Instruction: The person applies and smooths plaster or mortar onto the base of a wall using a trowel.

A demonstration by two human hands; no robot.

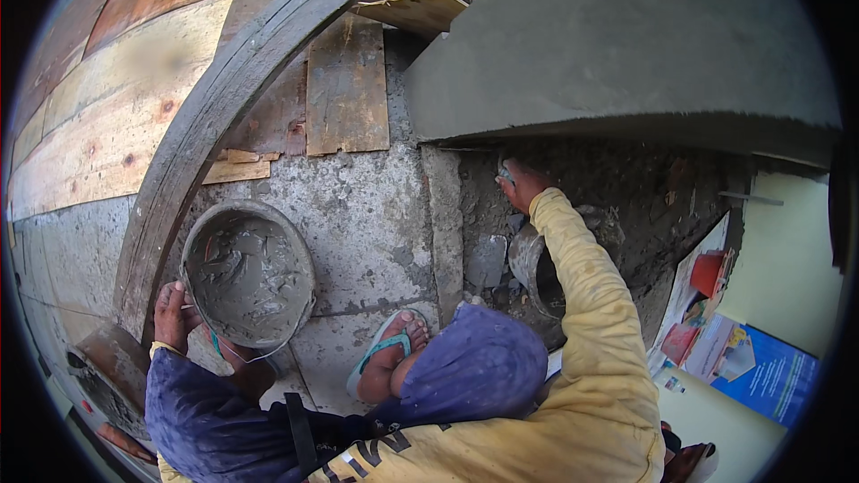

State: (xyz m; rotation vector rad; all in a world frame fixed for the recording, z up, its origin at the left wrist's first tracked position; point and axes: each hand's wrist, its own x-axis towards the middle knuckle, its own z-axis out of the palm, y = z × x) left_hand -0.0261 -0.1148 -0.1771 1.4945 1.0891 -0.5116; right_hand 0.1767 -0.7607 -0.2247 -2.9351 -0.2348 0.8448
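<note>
At the left stands a round bucket (298, 246) part full of wet grey mortar (243, 279). My left hand (174, 315) is at its near left rim, fingers curled against the edge; the exact grip is partly hidden. My right hand (523, 186) reaches forward beneath the lower edge of a smooth grey plastered surface (626, 45). Its fingers are closed around a small greyish thing, too hidden to name. Below my right forearm, another bucket (530, 270) lies tipped on the rough ground.
A long timber beam (219, 94) crosses on the left, with plywood boards (134, 103) behind it. A flat grey piece (486, 260) lies by the tipped bucket. Another mortar-stained container (112, 362) is at lower left. A blue printed board (761, 371) lies at the right.
</note>
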